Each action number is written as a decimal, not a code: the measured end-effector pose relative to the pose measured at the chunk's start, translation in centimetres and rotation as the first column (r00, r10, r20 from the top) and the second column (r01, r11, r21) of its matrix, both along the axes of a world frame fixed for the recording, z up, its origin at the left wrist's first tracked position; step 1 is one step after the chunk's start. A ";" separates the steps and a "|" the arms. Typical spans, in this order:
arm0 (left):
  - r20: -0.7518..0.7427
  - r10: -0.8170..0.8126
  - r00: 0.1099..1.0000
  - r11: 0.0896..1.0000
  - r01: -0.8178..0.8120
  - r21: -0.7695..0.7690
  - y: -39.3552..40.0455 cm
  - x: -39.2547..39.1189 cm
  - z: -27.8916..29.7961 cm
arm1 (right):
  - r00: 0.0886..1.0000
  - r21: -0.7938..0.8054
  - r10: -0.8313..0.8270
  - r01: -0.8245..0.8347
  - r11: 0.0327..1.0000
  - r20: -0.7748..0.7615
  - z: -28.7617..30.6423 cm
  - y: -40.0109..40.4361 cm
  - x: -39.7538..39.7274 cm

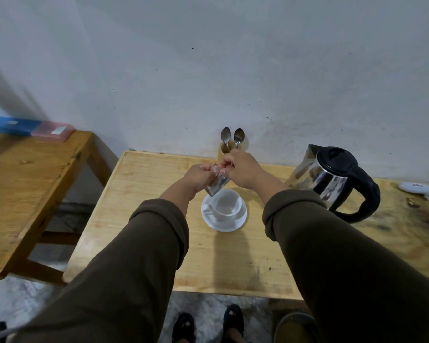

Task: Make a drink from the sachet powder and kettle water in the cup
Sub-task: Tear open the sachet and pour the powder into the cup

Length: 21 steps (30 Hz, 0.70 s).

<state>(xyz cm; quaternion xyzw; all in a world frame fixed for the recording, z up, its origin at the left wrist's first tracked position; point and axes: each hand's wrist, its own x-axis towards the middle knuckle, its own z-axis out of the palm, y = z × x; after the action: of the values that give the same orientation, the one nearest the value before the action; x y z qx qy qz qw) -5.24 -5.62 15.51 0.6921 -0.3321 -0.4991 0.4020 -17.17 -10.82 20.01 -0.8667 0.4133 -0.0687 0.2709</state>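
Note:
A small silvery sachet (216, 185) hangs just above the far rim of a white cup (227, 203). The cup stands on a white saucer (242, 219) in the middle of the wooden table (139, 219) and looks empty. My left hand (200, 177) pinches the sachet's upper left part. My right hand (240, 170) pinches its top edge right beside the left. A steel kettle (332, 180) with a black lid and handle stands to the right of the cup.
Two spoons (232, 138) stand in a wooden holder (229, 149) against the wall behind my hands. A white object (420, 189) lies at the far right. A second table (35, 174) on the left carries blue and pink boxes (30, 127).

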 end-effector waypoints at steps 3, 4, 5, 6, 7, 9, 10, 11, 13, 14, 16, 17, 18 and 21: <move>0.005 0.029 1.000 0.999 -0.029 0.025 -0.1 -0.1 -0.3 | 1.000 0.034 -0.003 0.004 0.999 -0.011 -0.2 0.1 -0.4; 0.008 0.032 0.999 0.999 -0.032 0.028 -0.1 -0.2 -0.4 | 1.000 0.040 -0.004 0.005 0.999 -0.018 -0.3 0.2 -0.5; 0.010 0.038 0.999 0.999 -0.038 0.030 -0.2 -0.3 -0.5 | 1.000 0.046 -0.004 0.005 0.999 -0.024 -0.3 0.3 -0.6; 0.008 0.049 0.999 0.998 -0.049 0.027 -0.2 -0.4 -0.6 | 1.000 0.058 -0.003 0.004 0.998 -0.026 -0.2 0.4 -0.8; 0.005 0.065 0.998 0.997 -0.066 0.027 -0.2 -0.4 -0.7 | 1.000 0.075 0.002 0.000 0.997 -0.027 -0.1 0.5 -1.0; 0.008 0.090 0.996 0.995 -0.090 0.038 -0.2 -0.4 -1.0 | 0.999 0.120 0.008 -0.003 0.993 -0.039 0.0 0.7 -1.4; 0.014 0.089 0.996 0.995 -0.090 0.042 -0.2 -0.4 -1.2 | 0.999 0.139 0.009 -0.002 0.990 -0.048 0.1 0.7 -1.6; 0.017 0.081 0.997 0.996 -0.081 0.047 -0.2 -0.4 -1.3 | 0.998 0.151 0.009 0.000 0.989 -0.055 0.1 0.8 -1.9; 0.010 0.066 0.998 0.997 -0.066 0.044 -0.1 -0.5 -1.4 | 0.998 0.157 0.001 0.010 0.987 -0.070 0.0 1.0 -2.3; 0.009 0.063 0.998 0.997 -0.064 0.041 -0.2 -0.6 -1.4 | 0.997 0.158 -0.002 0.014 0.987 -0.072 -0.1 1.0 -2.4; 0.012 0.064 0.998 0.997 -0.064 0.046 -0.1 -0.9 -1.5 | 0.997 0.161 -0.011 0.022 0.987 -0.071 -0.2 1.1 -2.6; 0.011 0.062 0.998 0.996 -0.062 0.058 0.0 -1.0 -1.4 | 0.997 0.157 -0.019 0.030 0.987 -0.070 -0.3 1.2 -2.7; 0.014 0.053 0.998 0.996 -0.054 0.073 0.0 -1.1 -1.4 | 0.997 0.152 -0.031 0.041 0.988 -0.066 -0.4 1.2 -2.7; 0.078 -0.034 0.996 0.990 0.023 0.138 0.3 -1.1 -1.4 | 0.996 0.150 -0.077 0.083 0.985 -0.047 -1.1 1.3 -2.8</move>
<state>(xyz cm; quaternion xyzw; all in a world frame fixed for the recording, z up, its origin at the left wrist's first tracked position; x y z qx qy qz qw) -6.38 -5.32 14.11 0.7328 -0.3228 -0.4983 0.3325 -20.00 -9.55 18.94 -0.8275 0.4572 -0.0301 0.3245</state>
